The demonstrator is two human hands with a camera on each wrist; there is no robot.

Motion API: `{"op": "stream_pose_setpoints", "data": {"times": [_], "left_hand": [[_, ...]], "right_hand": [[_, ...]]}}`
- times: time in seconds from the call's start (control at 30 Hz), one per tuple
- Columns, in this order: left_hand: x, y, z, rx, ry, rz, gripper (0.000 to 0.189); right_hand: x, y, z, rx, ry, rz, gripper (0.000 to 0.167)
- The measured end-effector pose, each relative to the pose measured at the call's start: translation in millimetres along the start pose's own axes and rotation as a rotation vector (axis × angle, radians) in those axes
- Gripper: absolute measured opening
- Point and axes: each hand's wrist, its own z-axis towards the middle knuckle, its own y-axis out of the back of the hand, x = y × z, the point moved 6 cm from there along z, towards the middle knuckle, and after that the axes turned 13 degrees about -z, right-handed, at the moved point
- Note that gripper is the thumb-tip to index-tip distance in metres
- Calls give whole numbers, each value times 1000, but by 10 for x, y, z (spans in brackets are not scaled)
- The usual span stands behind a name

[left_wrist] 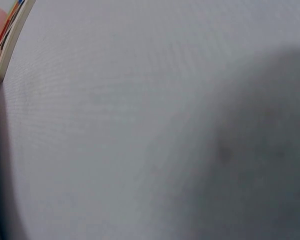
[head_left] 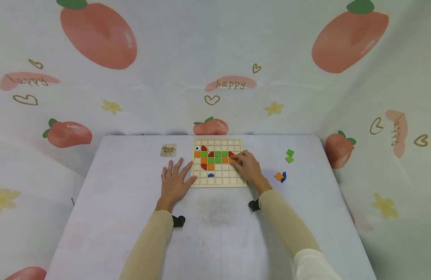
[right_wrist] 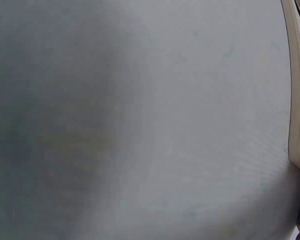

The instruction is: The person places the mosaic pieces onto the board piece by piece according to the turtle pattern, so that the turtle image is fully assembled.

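Note:
A wooden grid board (head_left: 222, 181) lies on the table, with red, green, orange and blue tiles and a round eye tile (head_left: 197, 148) set in its squares. My right hand (head_left: 249, 168) reaches over the board's right side, finger and thumb pinching an orange tile (head_left: 231, 160) at the end of a coloured row. Its fingers partly cover that tile. Flat on the table, my left hand (head_left: 174, 186) has its fingers spread and its thumb touching the board's left edge. Both wrist views catch mostly tabletop, with the board's edge (right_wrist: 296, 100) at the side.
A small pattern card (head_left: 168, 150) lies left of the board. To the right are two green tiles (head_left: 289, 159), an orange square tile (head_left: 278, 176) and two blue tiles (head_left: 284, 175). A printed cloth (head_left: 159, 101) hangs behind the table's far edge.

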Motion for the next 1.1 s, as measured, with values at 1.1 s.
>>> {"op": "stream_pose_setpoints", "data": {"times": [1.1], "left_hand": [[18,-20,2,-24,-12,16,70]], "right_hand": [[95,237,-126,-9,62,-399,46]]}}
